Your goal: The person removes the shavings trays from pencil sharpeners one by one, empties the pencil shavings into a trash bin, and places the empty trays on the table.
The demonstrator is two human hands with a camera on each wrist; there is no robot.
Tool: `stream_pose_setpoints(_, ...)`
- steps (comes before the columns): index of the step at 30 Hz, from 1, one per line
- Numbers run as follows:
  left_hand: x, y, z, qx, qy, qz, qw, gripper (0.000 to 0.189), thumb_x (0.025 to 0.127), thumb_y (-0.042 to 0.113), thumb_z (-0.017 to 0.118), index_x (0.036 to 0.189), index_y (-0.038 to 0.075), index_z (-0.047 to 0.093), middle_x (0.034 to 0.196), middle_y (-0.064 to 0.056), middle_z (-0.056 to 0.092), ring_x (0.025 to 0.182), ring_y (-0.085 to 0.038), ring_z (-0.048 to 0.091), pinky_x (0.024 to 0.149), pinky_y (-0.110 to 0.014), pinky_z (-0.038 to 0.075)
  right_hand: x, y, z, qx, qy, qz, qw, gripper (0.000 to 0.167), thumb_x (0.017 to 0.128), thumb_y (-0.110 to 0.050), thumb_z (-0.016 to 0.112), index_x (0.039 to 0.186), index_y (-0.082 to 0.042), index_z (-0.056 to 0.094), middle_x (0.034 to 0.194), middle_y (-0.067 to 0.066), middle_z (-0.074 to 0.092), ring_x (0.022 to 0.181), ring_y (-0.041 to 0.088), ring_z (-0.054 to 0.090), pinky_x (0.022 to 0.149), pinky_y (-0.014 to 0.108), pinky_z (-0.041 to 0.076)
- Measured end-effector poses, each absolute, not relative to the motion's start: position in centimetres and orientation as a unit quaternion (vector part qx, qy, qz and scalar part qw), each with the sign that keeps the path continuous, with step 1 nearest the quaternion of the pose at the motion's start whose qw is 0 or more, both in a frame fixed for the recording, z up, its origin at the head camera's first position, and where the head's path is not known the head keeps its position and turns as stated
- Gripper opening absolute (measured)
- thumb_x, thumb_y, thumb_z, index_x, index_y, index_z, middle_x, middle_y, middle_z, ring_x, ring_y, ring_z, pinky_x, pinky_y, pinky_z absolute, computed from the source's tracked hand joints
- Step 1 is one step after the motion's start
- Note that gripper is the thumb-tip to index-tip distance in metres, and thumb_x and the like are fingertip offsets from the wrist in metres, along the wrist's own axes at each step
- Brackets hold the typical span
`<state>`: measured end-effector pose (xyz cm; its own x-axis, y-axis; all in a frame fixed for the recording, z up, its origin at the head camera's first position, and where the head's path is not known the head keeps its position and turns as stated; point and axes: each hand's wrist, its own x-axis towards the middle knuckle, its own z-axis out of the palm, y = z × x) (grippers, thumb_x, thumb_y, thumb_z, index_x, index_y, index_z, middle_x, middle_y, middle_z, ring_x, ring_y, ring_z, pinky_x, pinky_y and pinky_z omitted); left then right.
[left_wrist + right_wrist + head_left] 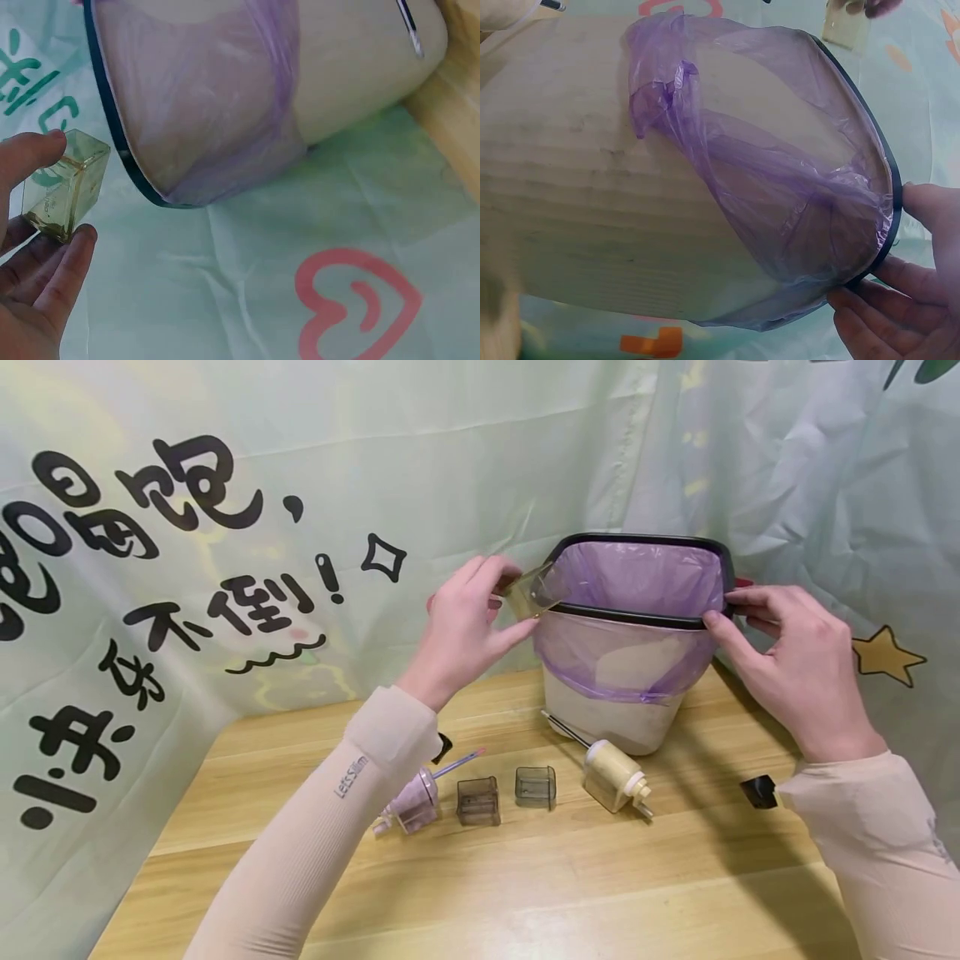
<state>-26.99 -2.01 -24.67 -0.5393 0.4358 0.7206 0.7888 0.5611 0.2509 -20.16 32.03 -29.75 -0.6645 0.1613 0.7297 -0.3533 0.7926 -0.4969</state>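
My left hand (468, 618) pinches a small clear yellowish plastic box (69, 184) between thumb and fingers, tilted at the left rim of the trash bin. Dark residue shows at the bottom of the box. The cream trash bin (600, 727) stands upright, with a purple liner bag (645, 577) folded over its outside and a black rim ring (637, 617) on top. At the bin's right corner my right hand (806, 664) grips the ring, thumb in front and fingertips beyond it. The bottom of the bin's inside is hidden.
On the wooden table (525, 885), a cream crank pencil sharpener (613, 772) lies before the bin with a dark pencil in it. A purple sharpener (412, 802) with a pencil lies left, partly behind my sleeve. Two smoky clear boxes (478, 802) sit between them. A printed curtain (337, 485) hangs behind.
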Motion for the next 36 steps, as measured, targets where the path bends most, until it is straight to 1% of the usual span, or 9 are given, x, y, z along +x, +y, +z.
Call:
stream_pose_setpoints(2,-26.5,-2.3,-25.1,-0.365,-0.819,-0.323,0.303,0.047,0.086,0.017,0.091,0.124,0.002,0.068,0.117,-0.011,0.071,0.101,-0.021,0.072,0.086,-0.024,0.063,-20.2,32.1,-29.8,0.056,-0.855,0.32,0.404,0.041,0.099,-0.032,0.079,0.127,-0.002,0.076,0.128,0.024,0.073,0.095,-0.034,0.045,0.086,-0.009,0.034)
stream_pose_setpoints(5,-25.7,-2.7,-25.8,-0.365,-0.803,-0.377,0.282,0.048,0.084,0.013,0.093,0.122,-0.001,0.067,0.118,-0.013,0.072,0.101,-0.021,0.075,0.088,-0.022,0.064,-20.1,32.1,-29.9,0.054,-0.855,0.32,0.405,0.042,0.099,-0.032,0.079,0.128,-0.002,0.076,0.129,0.024,0.072,0.095,-0.034,0.045,0.087,-0.009,0.035)
stream_pose_setpoints(9,-24.8,-3.1,-27.1,-0.357,-0.8,-0.41,0.255,0.05,0.083,0.016,0.094,0.122,-0.001,0.068,0.116,-0.012,0.075,0.1,-0.021,0.077,0.091,-0.02,0.063,-19.9,32.2,-30.1,0.048,-0.857,0.32,0.402,0.043,0.099,-0.033,0.079,0.129,-0.003,0.075,0.13,0.025,0.072,0.095,-0.034,0.044,0.086,-0.009,0.034)
stream_pose_setpoints(13,-23.6,-3.5,-28.8,-0.34,-0.81,-0.419,0.226,0.051,0.083,0.02,0.095,0.122,0.001,0.069,0.112,-0.009,0.076,0.099,-0.021,0.077,0.091,-0.018,0.062,-19.8,32.2,-30.3,0.043,-0.86,0.32,0.396,0.045,0.1,-0.035,0.078,0.132,-0.004,0.074,0.131,0.025,0.072,0.095,-0.034,0.044,0.086,-0.009,0.034)
stream_pose_setpoints(20,-22.0,-3.8,-32.3,-0.33,-0.82,-0.436,0.167,0.048,0.082,0.016,0.095,0.12,0.003,0.069,0.113,-0.01,0.076,0.098,-0.02,0.077,0.091,-0.019,0.063,-19.6,32.5,-31.0,0.049,-0.86,0.323,0.392,0.049,0.099,-0.032,0.079,0.138,-0.003,0.07,0.128,0.025,0.072,0.095,-0.035,0.045,0.086,-0.01,0.033)
stream_pose_setpoints(24,-21.4,-3.6,-34.3,-0.326,-0.829,-0.438,0.126,0.047,0.081,0.014,0.095,0.119,0.004,0.069,0.115,-0.009,0.076,0.1,-0.02,0.078,0.09,-0.021,0.063,-19.5,32.7,-31.5,0.049,-0.865,0.316,0.386,0.049,0.099,-0.031,0.079,0.138,-0.002,0.07,0.127,0.026,0.071,0.093,-0.036,0.044,0.086,-0.01,0.03)
stream_pose_setpoints(29,-20.5,-3.4,-36.4,-0.32,-0.84,-0.431,0.079,0.046,0.081,0.014,0.095,0.117,0.007,0.068,0.116,-0.008,0.077,0.102,-0.02,0.078,0.091,-0.02,0.063,-19.3,32.9,-32.1,0.046,-0.876,0.306,0.37,0.051,0.1,-0.032,0.078,0.14,-0.001,0.068,0.128,0.026,0.071,0.094,-0.033,0.042,0.086,-0.008,0.027)
stream_pose_setpoints(32,-20.1,-3.2,-37.4,-0.323,-0.846,-0.421,0.061,0.045,0.081,0.014,0.095,0.116,0.006,0.067,0.114,-0.009,0.076,0.101,-0.02,0.078,0.091,-0.022,0.064,-19.1,32.9,-32.4,0.043,-0.88,0.309,0.359,0.052,0.1,-0.033,0.078,0.141,-0.002,0.067,0.13,0.026,0.071,0.096,-0.032,0.042,0.086,-0.009,0.028)
stream_pose_setpoints(36,-19.6,-3.0,-38.5,-0.328,-0.854,-0.402,0.041,0.045,0.082,0.016,0.095,0.116,0.005,0.067,0.11,-0.011,0.077,0.099,-0.022,0.079,0.089,-0.026,0.065,-18.9,32.9,-32.7,0.044,-0.883,0.308,0.351,0.053,0.1,-0.033,0.078,0.141,-0.001,0.067,0.131,0.026,0.07,0.097,-0.033,0.04,0.085,-0.009,0.028)
